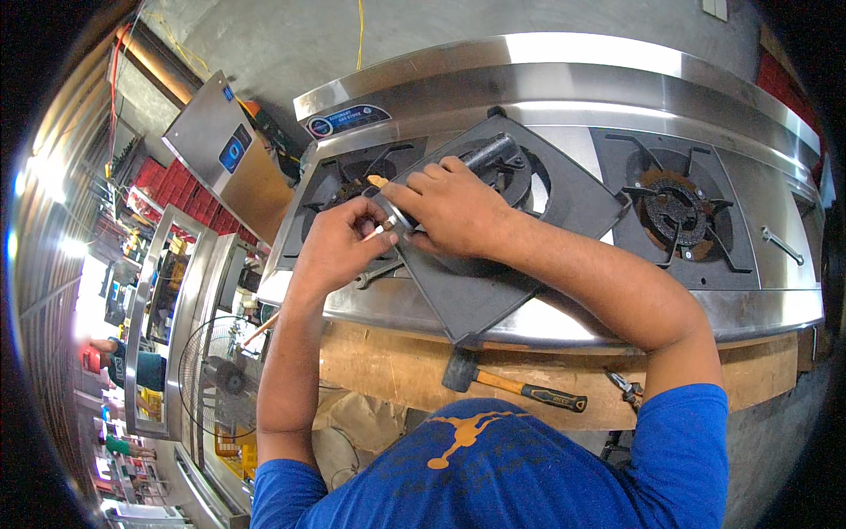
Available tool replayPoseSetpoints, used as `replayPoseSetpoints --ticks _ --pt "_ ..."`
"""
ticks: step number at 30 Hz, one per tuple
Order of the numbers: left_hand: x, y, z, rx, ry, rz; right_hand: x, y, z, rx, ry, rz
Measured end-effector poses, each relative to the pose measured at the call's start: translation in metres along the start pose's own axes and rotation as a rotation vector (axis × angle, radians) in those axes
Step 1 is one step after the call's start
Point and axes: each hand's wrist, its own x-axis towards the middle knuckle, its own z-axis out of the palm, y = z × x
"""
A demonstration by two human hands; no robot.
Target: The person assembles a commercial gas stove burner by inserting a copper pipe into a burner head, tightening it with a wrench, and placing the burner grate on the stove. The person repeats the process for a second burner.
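Observation:
My left hand [339,242] is closed in a pinch around a small white-tipped piece [388,224] whose kind I cannot make out. Right beside it, my right hand [458,207] curls over a black burner pipe [493,152], its fingers partly hiding the near end. Beyond the right fingertips shows a small orange-yellow piece [377,181]. The pipe belongs to a burner on a square black grate plate [476,300], which lies turned askew on the stainless steel gas stove [564,319]. An open-ended wrench [374,274] lies by the plate's left edge.
A second burner [674,212] with a wrench [782,247] beside it is at the right; another burner [352,181] sits left. On the wooden board [749,375] in front lie a mallet [511,381] and pliers [624,384]. A standing fan [225,377] is at the left.

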Motion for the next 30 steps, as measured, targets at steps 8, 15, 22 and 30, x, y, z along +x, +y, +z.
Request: replayPoseSetpoints --ticks 8,15,22,30 --pt "0.003 0.006 -0.007 0.028 -0.105 -0.044 0.001 0.001 0.000 0.016 0.040 -0.015" --pt "0.003 -0.009 0.006 0.097 -0.009 0.068 0.001 0.000 -0.001 0.084 0.012 0.004" --pt "0.005 -0.010 -0.001 -0.044 -0.077 0.041 0.010 -0.010 -0.004 0.032 0.011 -0.002" --pt "0.000 -0.012 0.024 0.000 0.246 0.274 0.003 -0.004 0.004 0.009 -0.026 0.024"
